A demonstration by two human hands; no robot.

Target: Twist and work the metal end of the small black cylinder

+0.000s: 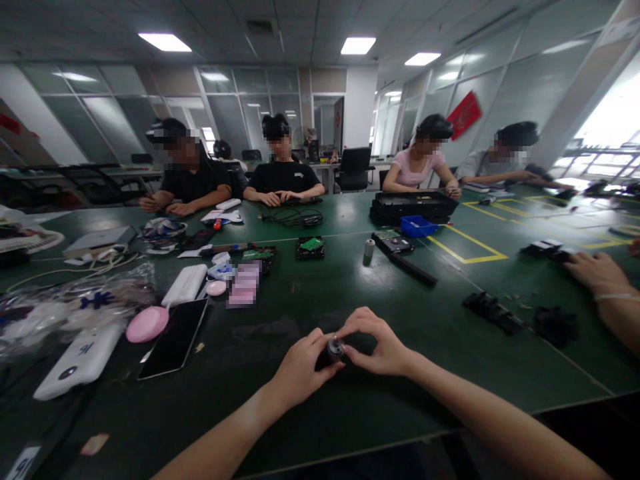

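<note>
My left hand (303,367) is closed around the side of a small dark cylinder (335,348) with a round grey end facing up, which looks like a small motor. From the right, my right hand (373,343) curls over it, with thumb and index fingertips at that upper end. Whether a tiny part sits between those fingertips is too small to tell. Both hands are just above the green table (400,400), near its front edge. Farther back, a silvery cylinder (369,251) stands upright on the tabletop.
Left of my hands lie a black tablet (175,339), a pink round case (147,324), a white device (80,360) and plastic bags (95,297). Hard drives (311,247) and a blue tray (418,227) are beyond. Black parts (493,312) lie right, near another person's hand (597,272). Several people sit opposite.
</note>
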